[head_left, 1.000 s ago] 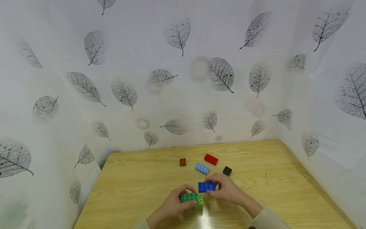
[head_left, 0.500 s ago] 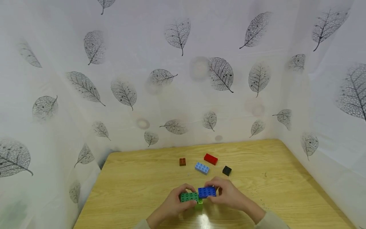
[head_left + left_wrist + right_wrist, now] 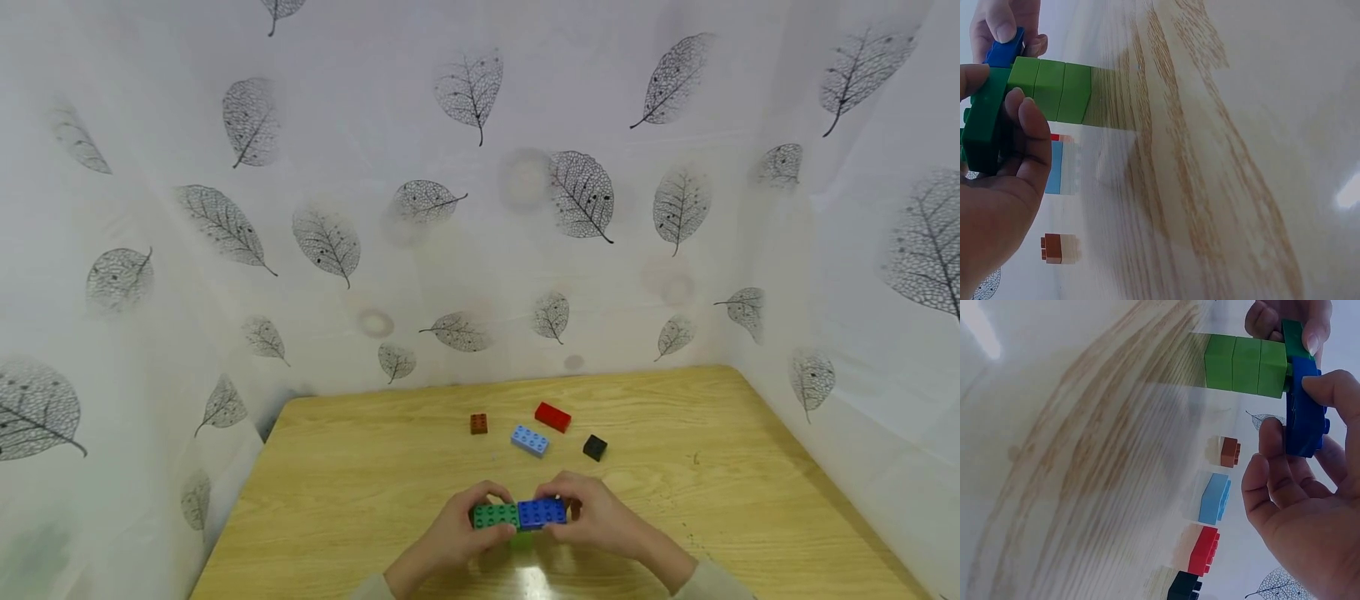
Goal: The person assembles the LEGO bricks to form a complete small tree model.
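A column of three light green toy bricks (image 3: 1244, 365) stands on the wooden table (image 3: 360, 467). At its top lies a dark green brick (image 3: 495, 516), overhanging to the left. My left hand (image 3: 453, 529) pinches that brick between thumb and fingers. Beside it, end to end, a dark blue brick (image 3: 542, 513) overhangs to the right, with my right hand (image 3: 600, 517) pinching it. In the right wrist view, part of a light green stud shows between the column and the blue brick's underside. From the head view, the two upper bricks hide most of the column.
Farther back on the table lie a small brown brick (image 3: 478, 423), a light blue brick (image 3: 529, 441), a red brick (image 3: 552, 417) and a small black brick (image 3: 595, 447). Behind the table hangs a white curtain (image 3: 495, 275) printed with leaves.
My right hand has brought the blue brick down and toward me, from behind the column to its top, in line with the dark green brick. My left hand has stayed in place.
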Tool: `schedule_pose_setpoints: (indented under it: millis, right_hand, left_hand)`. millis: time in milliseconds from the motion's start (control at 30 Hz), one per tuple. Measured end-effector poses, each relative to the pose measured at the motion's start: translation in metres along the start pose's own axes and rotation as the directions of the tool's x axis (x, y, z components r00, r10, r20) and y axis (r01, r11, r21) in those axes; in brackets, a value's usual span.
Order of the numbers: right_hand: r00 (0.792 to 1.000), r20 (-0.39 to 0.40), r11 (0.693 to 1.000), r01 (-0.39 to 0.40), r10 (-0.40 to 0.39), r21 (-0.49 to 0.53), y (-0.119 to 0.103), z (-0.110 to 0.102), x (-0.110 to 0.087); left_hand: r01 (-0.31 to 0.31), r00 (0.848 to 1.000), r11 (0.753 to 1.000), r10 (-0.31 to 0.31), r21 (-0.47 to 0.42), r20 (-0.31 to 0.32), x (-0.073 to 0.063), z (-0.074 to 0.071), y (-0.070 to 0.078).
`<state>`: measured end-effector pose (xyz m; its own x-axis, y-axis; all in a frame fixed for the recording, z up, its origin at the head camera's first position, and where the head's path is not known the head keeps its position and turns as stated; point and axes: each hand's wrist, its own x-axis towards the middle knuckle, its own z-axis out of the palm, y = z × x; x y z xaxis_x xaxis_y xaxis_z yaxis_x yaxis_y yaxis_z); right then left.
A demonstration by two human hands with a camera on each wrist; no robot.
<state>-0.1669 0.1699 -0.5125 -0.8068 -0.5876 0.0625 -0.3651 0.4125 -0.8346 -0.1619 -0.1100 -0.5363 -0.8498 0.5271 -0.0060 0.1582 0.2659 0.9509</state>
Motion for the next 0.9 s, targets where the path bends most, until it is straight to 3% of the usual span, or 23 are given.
schedule_pose_setpoints:
  millis: [200,433,733,900]
  right_hand:
    - [1.0,0.001,1.0,-0.008,0.008,0.019,0.0,0.002,0.0]
    - [0.999,-0.037,0.999,-0.029,0.029,0.016,0.003,0.008,0.0]
    - [0.993,-0.04,0.986,-0.104,0.11,0.13,0.003,0.013,0.001]
    - [0.994,-0.018,0.984,-0.106,0.109,0.145,0.005,0.012,0.003]
  left_hand:
    - [-0.014,1.0,1.0,0.014,-0.005,-0.003,0.0,0.0,-0.001]
    - [0.014,1.0,1.0,-0.014,-0.025,0.008,0.001,0.0,0.0]
    - [0.018,1.0,0.999,-0.017,-0.029,0.023,0.002,0.0,-0.001]
    - [0.014,0.999,0.999,-0.013,-0.037,0.033,0.002,-0.001,-0.002]
